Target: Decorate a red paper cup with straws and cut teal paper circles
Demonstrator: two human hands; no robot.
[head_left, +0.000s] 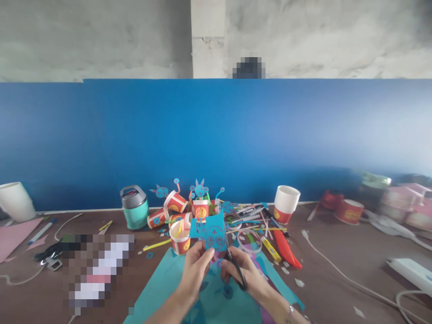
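Between thumb and fingers, my left hand (198, 263) grips a piece of blue paper (215, 231) with a round face drawn on it. My right hand (243, 268) is closed around a pair of black-handled scissors (240, 275), whose blades meet the right edge of the paper. Below both hands lies a large turquoise sheet (162, 281), with a small blue cut-out (228, 291) on it. Just beyond the left hand stands a red and white paper cup (180, 243). Behind it are several more cups, some tipped over, and one (200, 210) carries a blue paper figure (200, 189).
A turquoise lidded container (135, 209) stands back left. Right of centre lie pens and strips, a clear tape ring (249, 240), a yellow glue stick (271, 249) and a red tool (286, 252). Stacked white cups (286, 202), a cable (337, 265) and a power strip (410, 272) are further right.
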